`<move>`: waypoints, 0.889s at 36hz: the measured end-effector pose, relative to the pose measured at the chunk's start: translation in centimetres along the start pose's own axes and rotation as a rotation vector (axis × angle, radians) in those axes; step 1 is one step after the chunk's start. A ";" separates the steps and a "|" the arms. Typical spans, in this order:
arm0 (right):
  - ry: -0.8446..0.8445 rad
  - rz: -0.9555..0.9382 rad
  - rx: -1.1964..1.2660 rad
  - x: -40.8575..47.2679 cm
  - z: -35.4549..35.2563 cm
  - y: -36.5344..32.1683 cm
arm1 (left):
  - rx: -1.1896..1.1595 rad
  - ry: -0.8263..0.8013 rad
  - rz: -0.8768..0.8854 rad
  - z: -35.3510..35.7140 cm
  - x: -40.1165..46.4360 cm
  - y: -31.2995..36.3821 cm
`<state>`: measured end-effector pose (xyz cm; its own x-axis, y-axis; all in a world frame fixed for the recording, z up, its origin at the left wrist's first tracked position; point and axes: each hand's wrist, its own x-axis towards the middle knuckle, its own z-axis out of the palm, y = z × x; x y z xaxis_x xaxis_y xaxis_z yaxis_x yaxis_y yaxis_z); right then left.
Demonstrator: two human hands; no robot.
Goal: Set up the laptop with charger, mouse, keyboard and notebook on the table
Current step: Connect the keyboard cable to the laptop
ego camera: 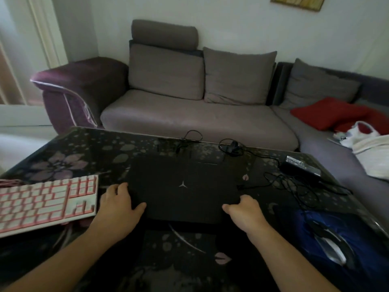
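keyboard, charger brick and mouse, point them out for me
keyboard (45, 202): head view, on the middle of its pink and white keys
charger brick (301, 167): head view, on its black top face
mouse (332, 243): head view, on its back

Beyond my worktop (69, 152), dark and glossy with a printed flower pattern, a grey-brown sofa (197, 121) stands against a pale wall (231, 24). Its left armrest (77, 85) is purple velvet; three loose back cushions lean along it, one topped by a headrest (164, 31). The sofa turns a corner to my right, where a red cushion (328, 112) and a white cloth (370, 148) lie. A picture frame's corner (299, 2) shows high on the wall. A white door frame (42, 32) stands at left. The light is dim.
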<state>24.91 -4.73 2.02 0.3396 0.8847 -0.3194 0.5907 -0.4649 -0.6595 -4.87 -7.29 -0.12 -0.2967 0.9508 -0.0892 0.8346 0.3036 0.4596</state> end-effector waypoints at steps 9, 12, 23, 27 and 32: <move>0.101 0.148 0.123 -0.7 1.0 -1.2 | -0.186 -0.065 -0.150 -0.8 0.9 1.0; 0.115 0.183 0.136 -0.3 0.6 -1.0 | -0.217 -0.102 -0.131 -0.4 0.1 1.7; 0.064 0.118 -0.381 1.2 -0.6 -2.0 | -0.196 -0.303 0.091 -4.2 0.7 -1.6; 0.123 -0.114 -0.528 -3.0 1.7 -5.4 | 0.204 -0.349 0.232 -9.7 2.3 -5.8; 0.024 -0.306 -0.506 -4.4 4.9 -5.0 | 0.653 -0.435 0.115 -13.3 4.4 -12.8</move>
<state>16.86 -6.08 3.35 0.1113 0.9830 -0.1462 0.9382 -0.1525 -0.3107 -23.05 -7.86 5.39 -0.0962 0.8762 -0.4722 0.9925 0.0482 -0.1127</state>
